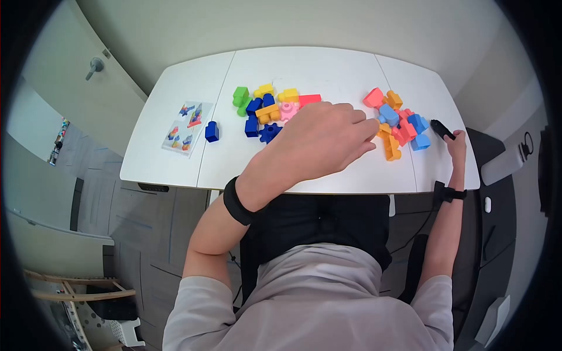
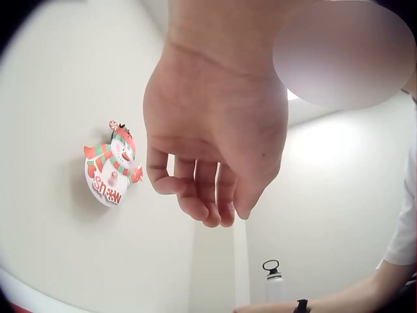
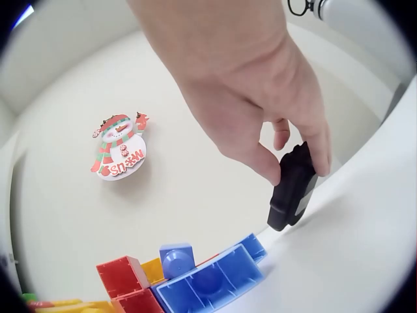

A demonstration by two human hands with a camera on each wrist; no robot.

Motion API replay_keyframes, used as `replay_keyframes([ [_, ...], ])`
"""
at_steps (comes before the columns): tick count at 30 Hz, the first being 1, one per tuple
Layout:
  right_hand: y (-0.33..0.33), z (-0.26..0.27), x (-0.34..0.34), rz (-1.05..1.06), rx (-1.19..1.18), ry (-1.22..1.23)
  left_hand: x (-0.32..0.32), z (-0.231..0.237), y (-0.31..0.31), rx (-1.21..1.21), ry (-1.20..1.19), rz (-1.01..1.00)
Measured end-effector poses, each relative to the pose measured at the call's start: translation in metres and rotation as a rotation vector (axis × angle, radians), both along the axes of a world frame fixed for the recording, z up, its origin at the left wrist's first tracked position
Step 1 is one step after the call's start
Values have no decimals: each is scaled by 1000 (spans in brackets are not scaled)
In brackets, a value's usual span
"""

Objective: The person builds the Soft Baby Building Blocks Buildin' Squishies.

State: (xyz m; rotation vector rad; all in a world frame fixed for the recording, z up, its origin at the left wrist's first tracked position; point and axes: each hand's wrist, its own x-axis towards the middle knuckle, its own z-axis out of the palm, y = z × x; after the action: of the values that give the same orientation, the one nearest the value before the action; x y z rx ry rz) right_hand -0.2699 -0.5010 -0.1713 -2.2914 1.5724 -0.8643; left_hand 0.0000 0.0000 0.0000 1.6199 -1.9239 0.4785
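Note:
My left hand (image 1: 319, 140) is held up over the middle of the table, near the front edge. In the left wrist view its fingers (image 2: 205, 192) are loosely bent and hold nothing. At the table's right end my right hand (image 1: 458, 146) pinches a small black handheld device (image 1: 442, 129) between thumb and fingers. The right wrist view shows that device (image 3: 291, 189) tilted close over the white tabletop, a paler strip along its side. Nearest to it lie blue blocks (image 1: 419, 124), part of a pile with red blocks (image 1: 374, 97) and orange blocks (image 1: 391, 147).
Another block group, with a green block (image 1: 241, 99), a dark blue gear (image 1: 270, 134) and a pink gear (image 1: 288, 110), lies left of centre on the white table (image 1: 328, 64). A lone dark blue block (image 1: 212, 131) stands beside a picture sheet (image 1: 186, 130). A bottle (image 1: 503, 165) is at right.

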Motion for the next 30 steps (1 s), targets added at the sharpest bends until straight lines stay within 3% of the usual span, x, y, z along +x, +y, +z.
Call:
replay_keyframes([
  [11, -16, -26, -5, 52, 88, 81, 14, 2, 6, 78, 48, 30],
  [19, 17, -6, 0, 77, 153, 130, 39, 37, 38, 109, 136, 276],
  [22, 19, 1, 4, 64, 95, 143, 41, 39, 40, 132, 148, 301],
  [24, 18, 9, 9, 133, -196, 89, 42, 39, 38, 140, 145, 310],
  [28, 98, 83, 51, 325, -425, -90, 44, 36, 33, 154, 146, 305],
  [30, 159, 114, 78, 425, -325, -142, 44, 31, 25, 160, 188, 269],
])
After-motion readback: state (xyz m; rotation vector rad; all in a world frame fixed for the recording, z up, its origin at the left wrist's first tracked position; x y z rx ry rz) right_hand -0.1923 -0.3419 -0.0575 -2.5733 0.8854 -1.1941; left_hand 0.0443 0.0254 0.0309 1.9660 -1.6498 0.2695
